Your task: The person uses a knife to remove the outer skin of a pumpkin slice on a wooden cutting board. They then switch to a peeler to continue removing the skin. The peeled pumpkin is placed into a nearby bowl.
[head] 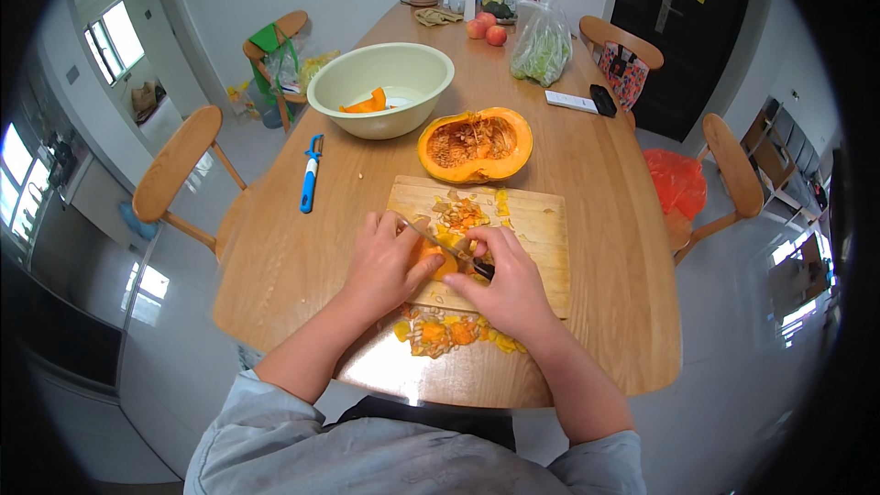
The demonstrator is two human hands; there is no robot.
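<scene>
My left hand (pixel 390 260) grips a piece of orange pumpkin (pixel 440 267) on the wooden cutting board (pixel 543 254). In my right hand (pixel 507 280) is the black handle of a knife (pixel 447 242), its blade slanting to the left across the pumpkin piece towards my left fingers. Yellow peel, seeds and stringy pulp (pixel 459 214) lie on the board's far part. Beyond the board rests a halved pumpkin (pixel 476 144), cut face up with seeds in its hollow. More scraps and seeds (pixel 450 333) are heaped on the table at the board's near edge.
A pale green basin (pixel 381 93) holding pumpkin pieces stands back left. A blue-handled peeler (pixel 311 175) lies left of the board. Farther back are apples (pixel 487 29), a plastic bag of greens (pixel 543 48) and a white box (pixel 570 101). Wooden chairs (pixel 182 172) flank the table (pixel 619 289).
</scene>
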